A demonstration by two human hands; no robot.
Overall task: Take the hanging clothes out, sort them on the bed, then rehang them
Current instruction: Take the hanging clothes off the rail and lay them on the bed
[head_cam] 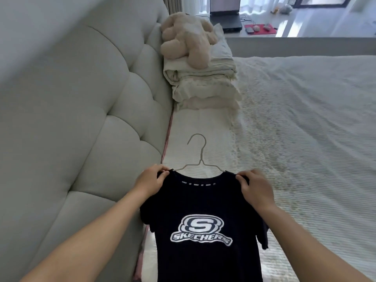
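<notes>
- dark T-shirt (203, 210) on a wire hanger (198, 157), held over the bed (305, 119) near its headboard-side edge
- left hand (151, 181) pinches the T-shirt's left shoulder, fingers curled on fabric; right hand (254, 187) pinches the right shoulder the same way
- shoulder line runs left-right between the hands; body hangs down toward the person, hook points away toward the folded bedding (203, 84)
- both hands equally near; hanger sits between them
- likely sorting step: lay it on the bed just below
</notes>
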